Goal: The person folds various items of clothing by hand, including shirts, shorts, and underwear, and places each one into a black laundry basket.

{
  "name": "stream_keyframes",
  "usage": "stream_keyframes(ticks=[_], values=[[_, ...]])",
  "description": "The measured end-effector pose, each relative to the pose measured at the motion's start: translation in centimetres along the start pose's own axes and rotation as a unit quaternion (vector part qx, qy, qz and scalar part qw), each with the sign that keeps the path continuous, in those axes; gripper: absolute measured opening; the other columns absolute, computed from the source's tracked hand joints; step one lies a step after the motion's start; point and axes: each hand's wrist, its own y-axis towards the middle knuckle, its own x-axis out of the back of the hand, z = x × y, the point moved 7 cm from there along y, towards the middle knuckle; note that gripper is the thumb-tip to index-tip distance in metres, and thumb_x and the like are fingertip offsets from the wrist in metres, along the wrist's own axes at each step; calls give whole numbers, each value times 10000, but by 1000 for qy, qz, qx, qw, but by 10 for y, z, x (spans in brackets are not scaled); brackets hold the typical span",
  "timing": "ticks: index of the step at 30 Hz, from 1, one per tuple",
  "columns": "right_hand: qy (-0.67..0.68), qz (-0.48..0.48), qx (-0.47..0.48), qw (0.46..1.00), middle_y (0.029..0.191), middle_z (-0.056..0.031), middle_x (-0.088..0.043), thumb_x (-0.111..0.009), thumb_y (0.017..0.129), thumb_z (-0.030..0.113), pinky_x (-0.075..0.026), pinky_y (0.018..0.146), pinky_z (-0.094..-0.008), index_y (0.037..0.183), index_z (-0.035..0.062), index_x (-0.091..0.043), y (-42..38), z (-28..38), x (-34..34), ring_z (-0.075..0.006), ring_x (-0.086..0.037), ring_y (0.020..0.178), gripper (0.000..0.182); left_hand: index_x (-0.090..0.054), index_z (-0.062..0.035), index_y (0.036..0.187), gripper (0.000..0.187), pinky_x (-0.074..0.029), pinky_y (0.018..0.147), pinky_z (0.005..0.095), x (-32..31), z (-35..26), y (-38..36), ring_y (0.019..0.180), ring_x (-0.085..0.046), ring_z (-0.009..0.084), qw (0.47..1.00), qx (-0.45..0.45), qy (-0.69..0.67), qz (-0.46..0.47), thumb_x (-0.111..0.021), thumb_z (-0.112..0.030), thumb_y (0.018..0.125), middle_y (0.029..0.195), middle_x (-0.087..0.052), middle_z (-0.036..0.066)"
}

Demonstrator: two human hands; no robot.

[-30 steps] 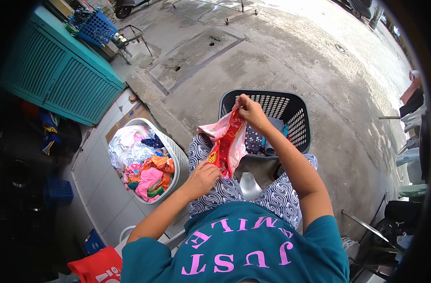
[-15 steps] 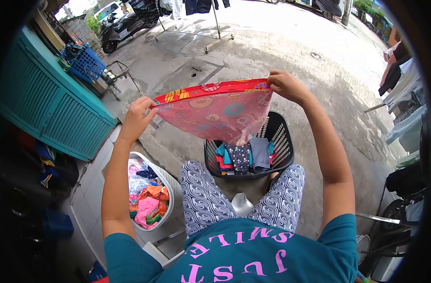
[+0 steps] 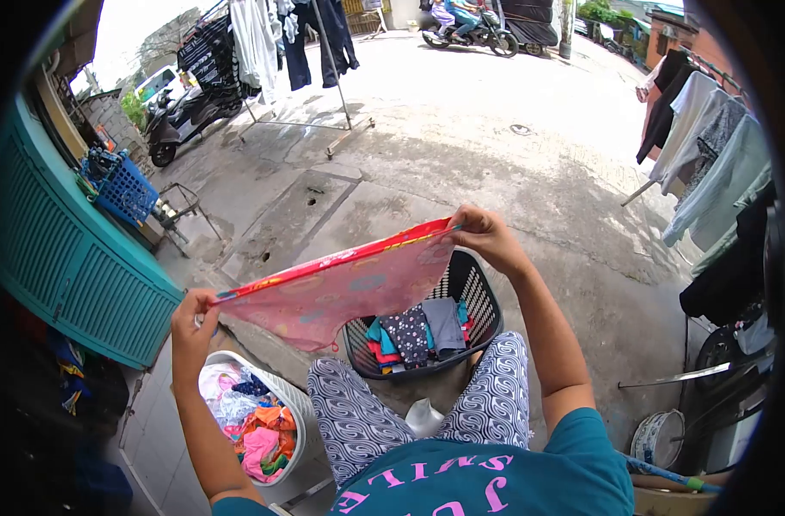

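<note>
A pink cloth [image 3: 341, 297] with a round doughnut-like print and a bright red band is stretched between my hands. My left hand [image 3: 193, 322] pinches the band's left end, lower and closer to me. Higher up, my right hand [image 3: 483, 234] grips the other end, fingers closed. The cloth hangs partly in front of a black laundry basket [image 3: 478, 288], where folded clothes [image 3: 420, 331] stand in a row. Below my left hand is a white laundry basket [image 3: 300, 421] heaped with loose, crumpled clothes [image 3: 259, 443].
Teal louvred doors [image 3: 83, 284] and a blue basket of hangers [image 3: 128, 191] are on the left. Clothes hang on a rack [image 3: 345, 112] ahead and on a line [image 3: 711, 163] at right. A scooter [image 3: 190, 116] is parked; people ride a motorcycle [image 3: 478, 36] farther off.
Both hands have come lower and to the left with the cloth, still stretched; its left end has dropped more. The view has tilted up, showing more of the street and a motorcycle with riders.
</note>
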Motion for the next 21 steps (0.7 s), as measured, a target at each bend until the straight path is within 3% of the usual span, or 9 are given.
stream_keyframes(ticks=[4,7,8,10,11,14,16,19,21], values=[[147,-6,3,989,835,-38,-613,-623,790,17,-479,698,-230,878,40,-544,-17,24,3,-83,-585,780,120,-474,-27,859,218,-423,671,229,10,-13,-35,707,-521,110,952,68,-288,73,-586,59,693,726,-520,57],[254,-23,38,966,829,-45,-606,-624,791,19,-491,679,-226,908,51,-533,-1,46,2,-84,-588,751,152,-423,-49,838,303,-422,617,212,21,-42,-32,625,-503,123,887,1,-451,102,-623,68,642,690,-522,78],[285,-21,54,957,814,-44,-594,-622,792,17,-498,654,-210,946,47,-522,5,61,-5,-86,-586,723,186,-389,-72,839,307,-434,611,207,27,-44,-30,617,-486,110,879,-71,-458,112,-644,-19,676,706,-491,40],[295,-12,50,954,801,-39,-581,-625,791,23,-497,619,-189,955,40,-520,19,79,-19,-81,-581,707,195,-363,-80,814,271,-492,690,294,29,-53,-21,654,-537,146,760,-159,-623,92,-620,-26,748,730,-522,65],[286,-17,37,957,799,-34,-573,-627,792,29,-492,605,-181,962,39,-519,25,86,-29,-78,-579,705,202,-428,-35,950,166,-473,830,436,25,-61,-13,849,-582,238,633,-225,-720,174,-533,-30,823,915,-574,152],[290,-30,8,957,799,-29,-554,-630,792,42,-479,580,-165,978,43,-521,44,82,-62,-67,-566,703,215,-427,-33,964,170,-467,837,440,46,17,-25,862,-578,242,637,-232,-706,202,-526,-35,826,930,-570,156],[290,18,-22,957,793,-29,-546,-630,786,42,-462,597,-170,971,41,-529,53,54,-81,-64,-548,704,211,-427,-30,978,175,-462,843,444,44,48,-23,875,-574,247,647,-232,-691,225,-519,-41,830,944,-567,159],[183,26,-79,980,805,-27,-548,-629,767,50,-439,629,-195,975,30,-538,59,-17,-90,-80,-532,715,227,-426,-26,999,186,-455,852,450,23,75,-18,895,-568,253,660,-228,-671,248,-509,-49,835,966,-561,164],[24,2,-143,989,832,-34,-563,-601,803,120,-443,670,-220,997,38,-535,43,-55,-78,-96,-531,760,221,-426,-23,1013,194,-450,858,454,11,88,-31,908,-564,258,679,-209,-656,255,-502,-54,838,981,-558,168]])
